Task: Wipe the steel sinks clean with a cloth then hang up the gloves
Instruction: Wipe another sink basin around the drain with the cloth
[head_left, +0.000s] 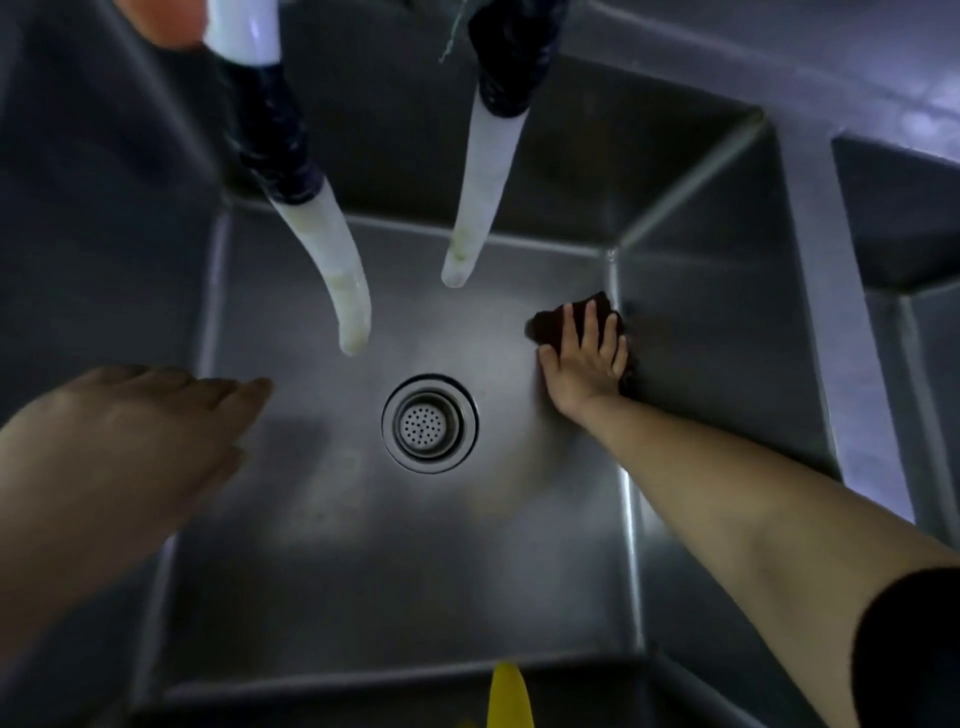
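Steel sink | my right hand spread flat, pressing dark cloth at floor's right edge | left hand relaxed, holding nothing, over left edge

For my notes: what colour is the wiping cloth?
The cloth looks dark, almost black; head view.

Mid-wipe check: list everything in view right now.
sink: 1, steel grey, fills the view
drain strainer: 1, silver, middle of sink floor
hoses: 2, white with dark wrapping, hanging over the sink
cloth: 1, dark, sink floor by right wall
second sink: 1, steel grey, far right, partly seen
yellow item: 1, yellow, bottom edge, cut off
orange item: 1, orange, top left, cut off
left hand: 1, open, over sink's left side
right hand: 1, fingers flat, pressing cloth
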